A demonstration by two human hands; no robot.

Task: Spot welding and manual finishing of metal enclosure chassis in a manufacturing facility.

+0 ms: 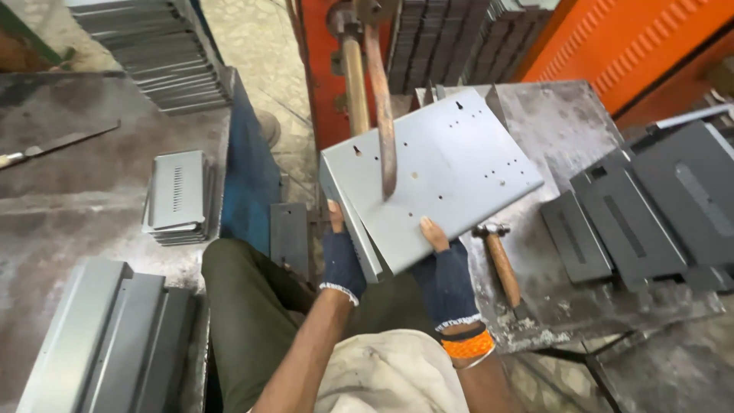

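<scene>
**Both hands tilting a bent grey panel under the press lever**

The bench (69, 206) is filling the left of the frame, its worn top carrying stacks within arm's reach: long folded sections (107, 344) at the lower left, slotted pieces (178, 195) at mid-left and a high pile (160, 46) at the upper left. The right table (550, 130) is bearing dark slotted plates (650, 206) at the right edge.

At the centre the panel (436, 172) is tilting — its holed face turned up to the camera, its folded flange hanging down on the left. It is sitting just behind the rusty lever (382, 115), which is crossing its face from the top of the frame; whether they are touching cannot be told.

The left hand (342, 260), in a dark fingerless glove, is clamping the flange at the lower left corner. The right hand (445, 271), gloved alike, is gripping the near edge with its thumb on top — two corners held, seemingly to steady the sheet.

A hammer (498, 256) is lying on the table just right of the right hand.
</scene>
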